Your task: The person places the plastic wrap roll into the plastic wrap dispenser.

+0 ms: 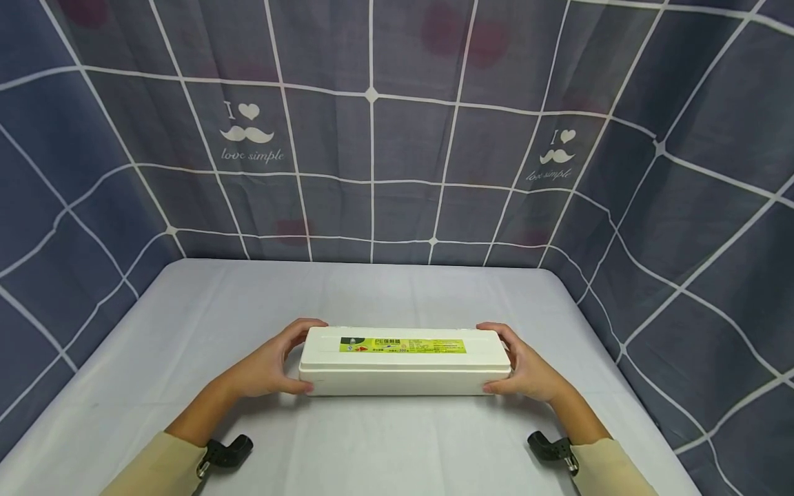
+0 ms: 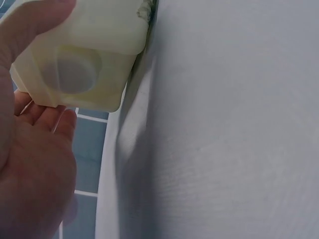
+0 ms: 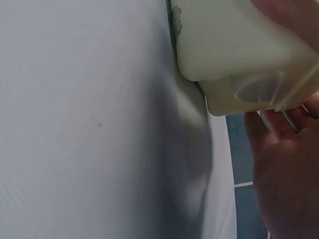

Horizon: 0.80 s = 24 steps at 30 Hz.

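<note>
A long white plastic cling film box (image 1: 406,363) lies crosswise in the head view, a green and yellow label (image 1: 403,346) on its lid. My left hand (image 1: 269,365) grips its left end, thumb on the front face and fingers round the far side. At the right end my right hand (image 1: 527,366) holds it the same way. Through the translucent left end wall in the left wrist view shows the round end of a roll (image 2: 72,72); the right wrist view shows a similar round shape (image 3: 256,88).
A white cloth covers the table (image 1: 384,448) under the box. Dark grey-blue checked curtains (image 1: 403,151) stand behind it and along both sides. Each sleeve carries a black wrist device, such as the left one (image 1: 228,451).
</note>
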Each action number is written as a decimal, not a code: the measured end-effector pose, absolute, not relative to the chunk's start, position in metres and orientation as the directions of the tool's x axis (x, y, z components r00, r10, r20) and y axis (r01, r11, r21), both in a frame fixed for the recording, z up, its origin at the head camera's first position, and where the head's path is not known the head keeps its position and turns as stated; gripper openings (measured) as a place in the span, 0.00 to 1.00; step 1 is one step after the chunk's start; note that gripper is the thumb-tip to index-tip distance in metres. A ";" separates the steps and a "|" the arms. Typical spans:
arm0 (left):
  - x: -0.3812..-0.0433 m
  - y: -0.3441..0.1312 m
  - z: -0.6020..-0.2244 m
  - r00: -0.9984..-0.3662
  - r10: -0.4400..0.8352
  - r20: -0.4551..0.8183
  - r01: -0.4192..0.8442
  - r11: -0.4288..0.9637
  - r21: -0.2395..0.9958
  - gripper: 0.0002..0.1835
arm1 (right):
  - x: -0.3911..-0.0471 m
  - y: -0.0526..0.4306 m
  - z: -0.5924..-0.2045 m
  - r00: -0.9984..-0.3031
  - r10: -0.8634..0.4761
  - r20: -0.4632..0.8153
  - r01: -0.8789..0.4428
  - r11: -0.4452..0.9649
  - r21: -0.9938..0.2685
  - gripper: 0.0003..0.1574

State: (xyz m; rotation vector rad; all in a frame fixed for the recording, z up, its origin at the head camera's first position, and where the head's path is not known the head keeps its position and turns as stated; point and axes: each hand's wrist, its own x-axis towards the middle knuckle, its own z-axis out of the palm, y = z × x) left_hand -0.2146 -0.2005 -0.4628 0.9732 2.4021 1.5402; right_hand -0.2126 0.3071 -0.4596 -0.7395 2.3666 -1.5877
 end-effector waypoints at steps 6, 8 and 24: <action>-0.216 -0.200 -0.465 -0.795 0.564 0.225 0.437 0.274 0.857 0.52 | -0.213 0.308 -0.461 -0.858 -0.497 0.128 -0.310 0.303 -0.901 0.68; -0.216 -0.200 -0.465 -0.797 0.562 0.222 0.431 0.270 0.861 0.52 | -0.213 0.308 -0.462 -0.859 -0.495 0.131 -0.311 0.302 -0.901 0.67; -0.215 -0.198 -0.463 -0.810 0.525 0.261 0.447 0.264 0.855 0.49 | -0.219 0.311 -0.468 -0.858 -0.485 0.170 -0.323 0.252 -0.912 0.62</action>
